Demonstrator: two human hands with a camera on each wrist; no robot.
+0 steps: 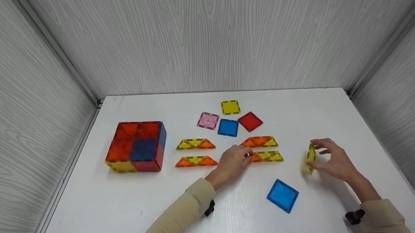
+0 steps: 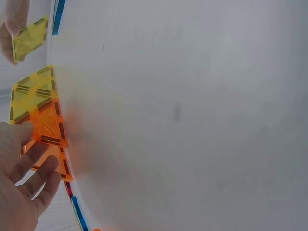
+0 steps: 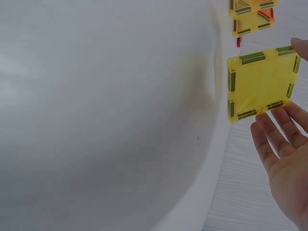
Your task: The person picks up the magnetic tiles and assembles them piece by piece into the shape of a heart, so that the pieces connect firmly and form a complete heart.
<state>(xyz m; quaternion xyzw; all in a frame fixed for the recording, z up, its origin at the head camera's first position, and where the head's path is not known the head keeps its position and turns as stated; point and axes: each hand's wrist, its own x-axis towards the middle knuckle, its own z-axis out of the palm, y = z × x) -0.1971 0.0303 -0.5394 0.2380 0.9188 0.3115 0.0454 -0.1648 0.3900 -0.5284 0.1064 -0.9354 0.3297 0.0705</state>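
My left hand [image 1: 233, 161] grips the orange left end of the nearer right-hand strip [image 1: 269, 156], a trapezoid of orange and yellow triangular magnetic tiles. In the left wrist view the strip's orange triangle [image 2: 49, 122] rises upright from the table, beside the thumb and spread fingers. Just behind it, a second strip [image 1: 259, 141] runs parallel and apart. To the right, my right hand [image 1: 336, 161] pinches a yellow square magnetic tile [image 1: 311, 157] by opposite edges, thumb on one and fingertips on the other. The right wrist view shows that yellow tile [image 3: 262, 84] held up on edge.
Two similar strips [image 1: 196, 144] [image 1: 196, 161] stand left of my left hand. Beyond them is a box of red, blue and yellow tiles [image 1: 137, 146]. Pink [image 1: 208, 120], yellow [image 1: 230, 107], blue [image 1: 228, 127] and red squares [image 1: 250, 121] lie farther back. A larger blue square [image 1: 283, 195] lies in front.
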